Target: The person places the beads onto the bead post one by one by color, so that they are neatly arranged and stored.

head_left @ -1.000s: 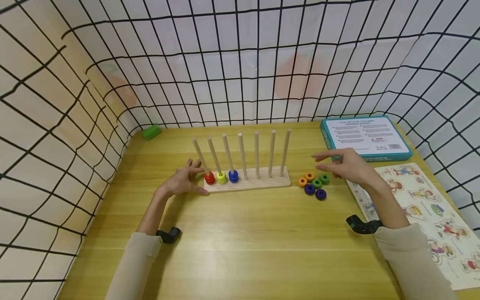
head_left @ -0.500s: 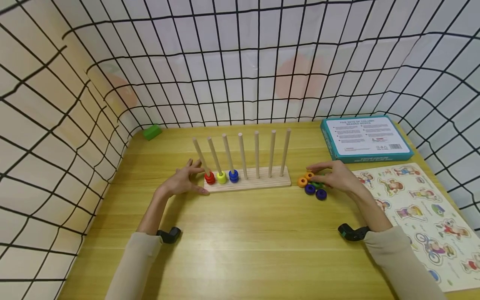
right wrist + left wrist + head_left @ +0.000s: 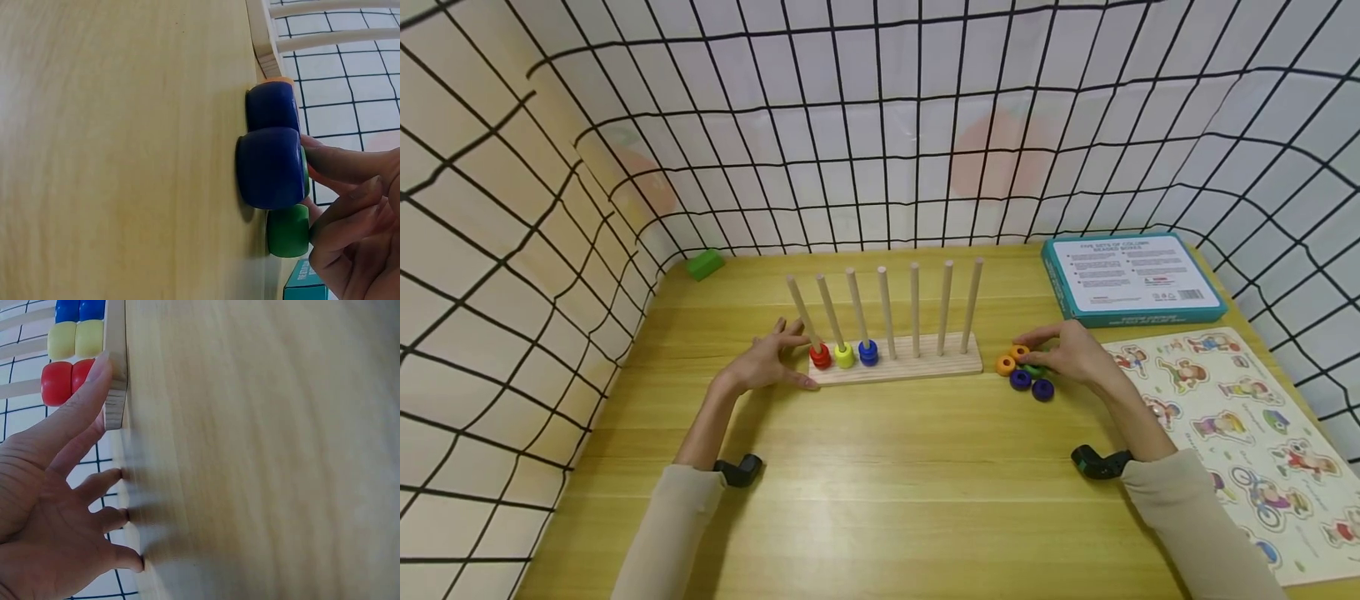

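My left hand holds the left end of a wooden peg board, its thumb on the front edge and the index finger behind. Two red beads sit on the leftmost peg, two yellow beads on the second and two blue beads on the third. Right of the board, my right hand has thumb and index finger around the rear orange bead, still in the cluster. Another orange bead and two purple beads lie beside it. Green beads are partly hidden under the hand.
A teal box lies at the back right. An illustrated puzzle board lies under the right forearm's side. A green block sits in the far left corner. Black netting encloses the table.
My right hand has come down and left from above the beads, and its thumb and index finger now meet the rear orange bead. The left hand stays at the peg board.
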Available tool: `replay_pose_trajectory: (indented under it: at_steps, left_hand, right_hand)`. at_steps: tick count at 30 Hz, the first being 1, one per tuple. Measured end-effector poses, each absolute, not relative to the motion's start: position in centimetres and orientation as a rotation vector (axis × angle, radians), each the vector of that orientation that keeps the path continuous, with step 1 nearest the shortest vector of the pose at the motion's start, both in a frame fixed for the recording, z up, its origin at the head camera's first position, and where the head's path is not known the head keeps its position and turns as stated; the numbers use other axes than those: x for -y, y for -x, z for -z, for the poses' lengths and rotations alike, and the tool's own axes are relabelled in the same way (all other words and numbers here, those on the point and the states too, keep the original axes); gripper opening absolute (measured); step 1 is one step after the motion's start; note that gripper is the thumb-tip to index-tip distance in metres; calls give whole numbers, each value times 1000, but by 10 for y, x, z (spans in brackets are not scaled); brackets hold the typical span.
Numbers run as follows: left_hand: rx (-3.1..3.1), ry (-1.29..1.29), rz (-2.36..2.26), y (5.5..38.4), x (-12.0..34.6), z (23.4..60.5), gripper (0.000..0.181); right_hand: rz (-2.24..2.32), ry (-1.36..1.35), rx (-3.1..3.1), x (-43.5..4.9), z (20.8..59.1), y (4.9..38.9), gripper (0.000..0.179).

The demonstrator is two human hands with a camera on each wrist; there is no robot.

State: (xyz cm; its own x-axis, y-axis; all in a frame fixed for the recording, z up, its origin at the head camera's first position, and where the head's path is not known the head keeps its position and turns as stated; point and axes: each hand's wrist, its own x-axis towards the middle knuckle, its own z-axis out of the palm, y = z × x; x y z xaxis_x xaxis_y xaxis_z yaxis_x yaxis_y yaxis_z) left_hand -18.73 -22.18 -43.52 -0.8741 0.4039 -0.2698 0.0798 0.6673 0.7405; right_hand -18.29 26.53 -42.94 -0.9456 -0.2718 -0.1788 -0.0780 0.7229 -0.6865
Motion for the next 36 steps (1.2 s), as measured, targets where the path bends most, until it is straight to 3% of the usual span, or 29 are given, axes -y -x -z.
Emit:
replay_pose_trajectory:
  at_steps: [10,17,23,30,36]
  left_hand:
    - [-2467,-362,-1059,186,222,435,82]
    - [-2469,-376,-1056,187,222,435,83]
    - [-2470,-381,-1056,188,221,435,83]
    - [-2467,-365,-1068,188,222,434,82]
    - [-2463,-366,-1066,188,222,434,83]
  right_hand:
    - [1029,296,-2656,-268,410,184,38]
    - [1135,258,-2668,-269,363,186,47]
    - [1201,288,-2736,-259,309,193,44]
    - [1279,465,-2743,-225,257,202,38]
    - [1293,689,-2622,-171,237,204,28]
